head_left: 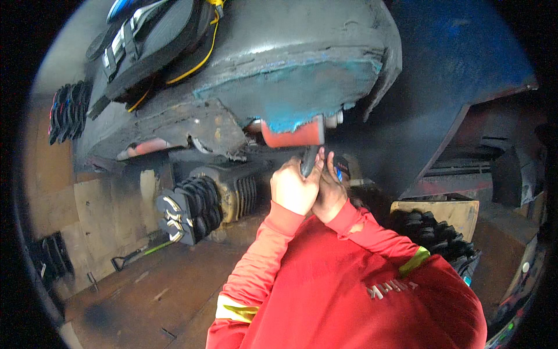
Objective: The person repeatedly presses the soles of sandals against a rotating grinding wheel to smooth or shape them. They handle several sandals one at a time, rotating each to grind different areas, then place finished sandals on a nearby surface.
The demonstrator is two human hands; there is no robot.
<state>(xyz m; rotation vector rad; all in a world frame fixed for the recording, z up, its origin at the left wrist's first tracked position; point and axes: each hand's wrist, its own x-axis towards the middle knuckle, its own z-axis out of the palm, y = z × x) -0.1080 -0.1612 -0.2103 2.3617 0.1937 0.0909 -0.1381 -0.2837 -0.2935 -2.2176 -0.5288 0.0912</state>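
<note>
Both hands are raised at the centre, just below a red-orange sanding drum [293, 135] under a grey machine hood. My left hand [294, 185] is closed round a black sole-like piece [310, 158], seen nearly edge-on. Its upper end reaches up to the drum's right end; whether it touches cannot be told. My right hand [330, 192] grips the same piece from the other side, its fingers pointing upward and a small blue spot beside them. Torn, dust-caked teal sheeting [308, 87] hangs over the drum.
Black sandals [151, 46] lie on the hood. Stacked soles [189, 206] stand by a motor [238, 189] at lower left. More dark soles [430, 232] are piled at right beside a wooden board [465, 215]. A dark blue metal panel [453, 75] rises at right.
</note>
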